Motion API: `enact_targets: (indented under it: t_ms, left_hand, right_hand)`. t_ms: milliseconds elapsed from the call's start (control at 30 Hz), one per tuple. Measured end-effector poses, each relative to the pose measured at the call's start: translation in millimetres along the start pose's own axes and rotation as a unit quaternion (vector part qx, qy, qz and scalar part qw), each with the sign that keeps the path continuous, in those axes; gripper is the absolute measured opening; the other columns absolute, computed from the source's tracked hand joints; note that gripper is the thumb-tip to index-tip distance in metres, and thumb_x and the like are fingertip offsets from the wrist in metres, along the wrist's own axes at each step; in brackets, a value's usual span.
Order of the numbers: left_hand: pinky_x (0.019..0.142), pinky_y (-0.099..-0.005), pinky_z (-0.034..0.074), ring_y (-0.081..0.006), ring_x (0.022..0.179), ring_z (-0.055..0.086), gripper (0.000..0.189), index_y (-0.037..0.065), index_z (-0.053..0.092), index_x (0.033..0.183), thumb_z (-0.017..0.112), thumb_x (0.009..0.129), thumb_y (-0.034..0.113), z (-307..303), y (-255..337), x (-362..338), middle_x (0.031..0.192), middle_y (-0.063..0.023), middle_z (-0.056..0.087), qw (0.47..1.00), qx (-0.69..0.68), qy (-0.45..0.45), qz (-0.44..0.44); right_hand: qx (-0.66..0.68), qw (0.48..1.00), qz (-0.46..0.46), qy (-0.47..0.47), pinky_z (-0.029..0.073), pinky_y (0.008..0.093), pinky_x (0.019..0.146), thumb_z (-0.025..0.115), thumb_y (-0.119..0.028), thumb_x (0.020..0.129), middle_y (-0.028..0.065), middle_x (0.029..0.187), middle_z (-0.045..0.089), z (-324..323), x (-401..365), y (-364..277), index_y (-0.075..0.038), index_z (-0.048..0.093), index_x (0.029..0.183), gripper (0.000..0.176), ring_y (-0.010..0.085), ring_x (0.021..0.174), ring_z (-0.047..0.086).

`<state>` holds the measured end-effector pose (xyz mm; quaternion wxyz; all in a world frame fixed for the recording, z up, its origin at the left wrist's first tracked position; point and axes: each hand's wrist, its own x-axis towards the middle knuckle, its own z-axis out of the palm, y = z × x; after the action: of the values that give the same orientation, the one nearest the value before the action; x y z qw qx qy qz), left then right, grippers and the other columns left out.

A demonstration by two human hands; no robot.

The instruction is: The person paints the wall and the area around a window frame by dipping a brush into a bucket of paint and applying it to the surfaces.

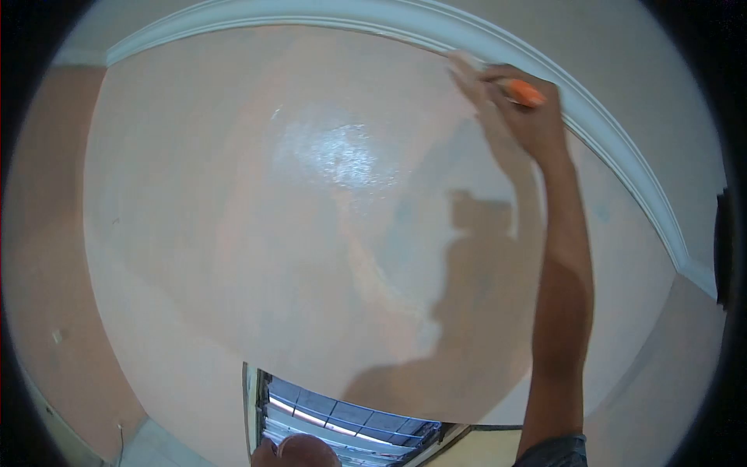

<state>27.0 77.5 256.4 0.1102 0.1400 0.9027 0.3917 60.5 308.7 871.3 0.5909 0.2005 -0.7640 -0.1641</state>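
Observation:
Up at the white moulding, my right hand [527, 109] is closed round a paintbrush with an orange handle [524, 93]. The handle's end points back at me, and the brush head is mostly hidden by my fingers and the shadow beside them. My hand is close to the lower edge of the moulding [436, 29], where it meets the pale pinkish wall [210, 194]. At the bottom edge, partly cut off, my left hand [307, 451] looks curled into a fist; what it holds, if anything, is hidden.
A shiny, wet-looking patch [342, 156] glints on the wall. My shadow falls at the right. Below is an opening with a barred window [350, 416]. A darker side wall [54, 233] stands at left, and a dark object [722, 249] sits at the right edge.

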Motion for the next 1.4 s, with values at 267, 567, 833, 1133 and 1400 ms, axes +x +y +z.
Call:
enact_targets:
  t_ms: [267,567,833,1133,1400]
  left_hand:
    - [0.070,-0.0463,0.050,-0.0393,0.084,0.064,0.051,0.002,0.054,0.087,0.079,0.059,0.036,-11.4,-13.0,4.2,0.084,-0.0208,0.064,0.997,-0.071,-0.013,0.020]
    - [0.071,-0.0475,0.049,-0.0409,0.083,0.063,0.050,0.001,0.053,0.089,0.078,0.062,0.035,2.0,-20.8,4.4,0.083,-0.0215,0.064,0.999,-0.046,0.001,0.016]
    - [0.073,-0.0468,0.050,-0.0403,0.085,0.063,0.047,0.000,0.054,0.093,0.076,0.064,0.030,35.8,-54.9,20.9,0.085,-0.0225,0.064,0.998,-0.046,0.003,0.029]
    - [0.070,-0.0474,0.050,-0.0407,0.083,0.063,0.046,0.000,0.054,0.092,0.076,0.064,0.029,72.3,-89.1,32.6,0.084,-0.0221,0.065,0.995,-0.057,0.011,0.084]
    - [0.068,-0.0496,0.048,-0.0425,0.077,0.062,0.040,-0.001,0.053,0.087,0.074,0.065,0.026,54.9,-66.7,23.5,0.078,-0.0226,0.063,0.995,-0.060,0.015,0.079]
  right_hand:
    - [-0.015,0.997,-0.073,-0.032,0.055,0.0321,0.078,0.064,0.003,0.080,0.0093,0.100,0.068,-17.5,-1.3,15.6,-0.007,0.069,0.098,0.021,0.0216,0.093,0.066]
    - [-0.045,0.988,-0.123,-0.085,0.051,0.0371,0.081,0.070,0.000,0.075,0.0091,0.101,0.068,23.3,27.6,22.1,-0.009,0.068,0.098,0.025,0.0286,0.092,0.063]
    - [-0.138,0.984,-0.085,-0.078,0.050,0.0390,0.081,0.065,0.001,0.076,0.0106,0.102,0.067,11.4,20.4,27.5,-0.008,0.068,0.098,0.025,0.0313,0.091,0.062]
    - [-0.108,0.970,-0.161,-0.145,0.051,0.0355,0.080,0.065,0.000,0.070,0.0100,0.102,0.066,20.6,-66.3,-2.3,-0.009,0.068,0.091,0.023,0.0276,0.094,0.063]
    - [-0.056,0.939,-0.162,-0.299,0.054,0.0350,0.078,0.063,-0.008,0.075,0.0066,0.106,0.064,10.0,-158.4,-97.1,-0.011,0.066,0.092,0.018,0.0231,0.102,0.060]
